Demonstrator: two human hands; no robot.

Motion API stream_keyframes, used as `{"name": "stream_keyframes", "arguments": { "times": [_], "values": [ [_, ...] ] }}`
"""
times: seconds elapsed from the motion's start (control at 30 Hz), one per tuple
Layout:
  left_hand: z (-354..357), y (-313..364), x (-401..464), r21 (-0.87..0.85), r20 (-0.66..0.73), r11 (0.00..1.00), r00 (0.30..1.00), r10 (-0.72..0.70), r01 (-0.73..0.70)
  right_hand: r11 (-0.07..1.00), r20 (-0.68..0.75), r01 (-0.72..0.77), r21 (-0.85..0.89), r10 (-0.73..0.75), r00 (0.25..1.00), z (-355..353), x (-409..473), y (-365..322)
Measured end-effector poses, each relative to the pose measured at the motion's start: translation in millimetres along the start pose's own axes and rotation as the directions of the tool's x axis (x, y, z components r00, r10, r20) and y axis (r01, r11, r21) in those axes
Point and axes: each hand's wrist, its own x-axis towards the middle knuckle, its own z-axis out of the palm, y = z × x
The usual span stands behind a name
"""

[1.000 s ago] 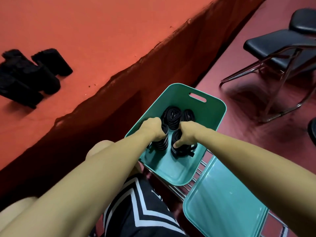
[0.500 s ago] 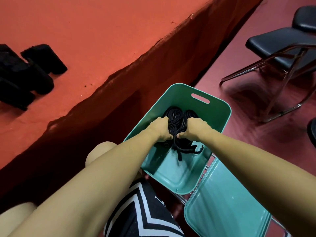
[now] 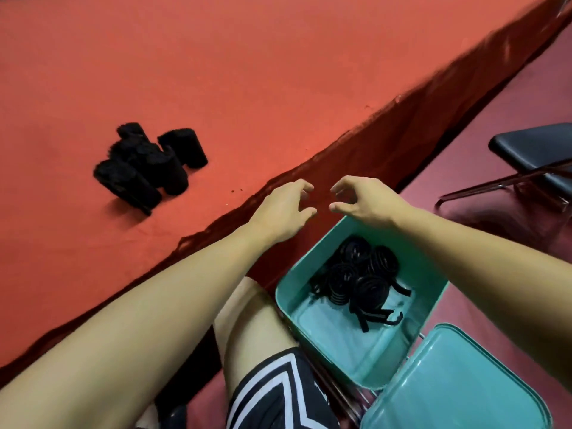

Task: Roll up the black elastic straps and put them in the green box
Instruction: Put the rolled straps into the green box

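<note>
Black rolled straps (image 3: pixel 359 275) lay in the green box (image 3: pixel 356 351), loose tails trailing; those coils could have unwound. My left hand (image 3: pixel 283 209) and right hand (image 3: pixel 360 201) hovered above its far rim, fingers apart, empty.

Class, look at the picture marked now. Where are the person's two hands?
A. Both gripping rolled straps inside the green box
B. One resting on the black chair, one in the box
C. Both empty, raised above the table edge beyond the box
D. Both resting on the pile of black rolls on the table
C: the left hand and right hand hold nothing, while the rolled straps lie in the green box.
</note>
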Motion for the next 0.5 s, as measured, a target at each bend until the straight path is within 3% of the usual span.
{"name": "stream_keyframes", "arguments": {
  "times": [0.2,0.5],
  "values": [
    [-80,-69,-36,0.044,-0.207,0.99,0.971,-0.119,0.131,0.981,0.022,0.195,0.022,-0.195,0.981,9,53,-102],
    [-163,-153,-97,0.037,-0.477,0.955,0.845,-0.242,0.295,0.926,0.082,0.376,0.024,-0.377,0.923,65,114,-223]
  ]
}}
